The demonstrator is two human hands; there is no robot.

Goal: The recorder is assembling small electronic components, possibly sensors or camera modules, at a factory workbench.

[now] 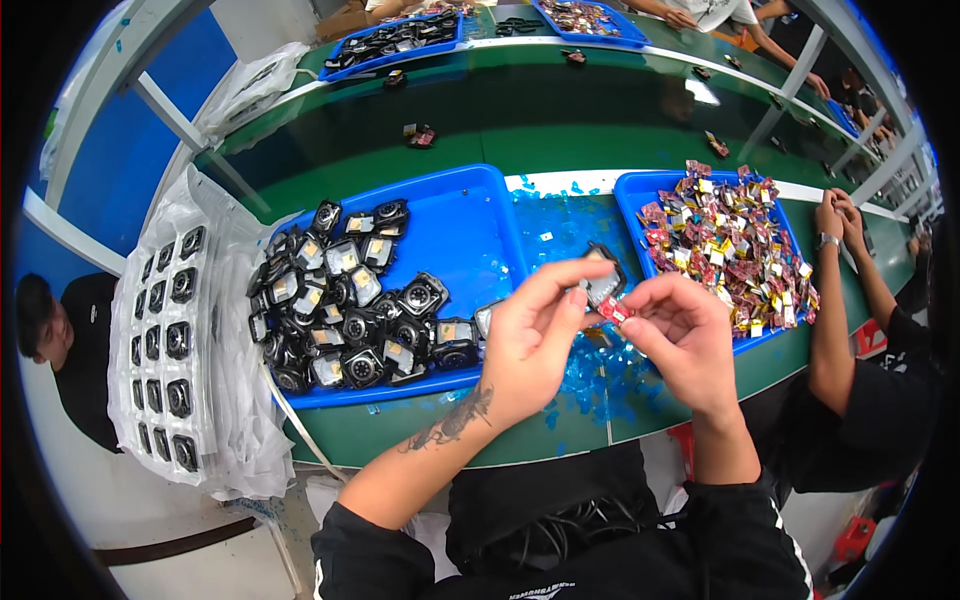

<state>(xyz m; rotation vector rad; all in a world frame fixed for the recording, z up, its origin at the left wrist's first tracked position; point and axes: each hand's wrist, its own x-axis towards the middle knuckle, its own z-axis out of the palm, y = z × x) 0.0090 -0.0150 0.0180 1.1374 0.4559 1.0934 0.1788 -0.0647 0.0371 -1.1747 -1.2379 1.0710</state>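
Note:
Between thumb and fingers my right hand (685, 335) pinches a small red part (613, 310), which looks like a tiny circuit-board piece. My left hand (540, 325) is closed in a pinch right beside it; what its fingertips hold is too small to make out. Just beyond the fingertips is a dark watch-like case (604, 262), partly covered by my left fingers; I cannot tell whether it is held or lies on the table. Many similar black cases (362, 325) fill part of the blue tray (487, 190) at left. A second blue tray (632, 187) at right holds a heap of small red, yellow and white parts (735, 250).
Blue film scraps (590, 385) litter the green table (545, 440) between the trays. Plastic trays of black cases (165, 340) stand stacked at the left edge. A co-worker's hands (838, 215) are at the right, and a green conveyor (560, 110) with scattered parts runs beyond.

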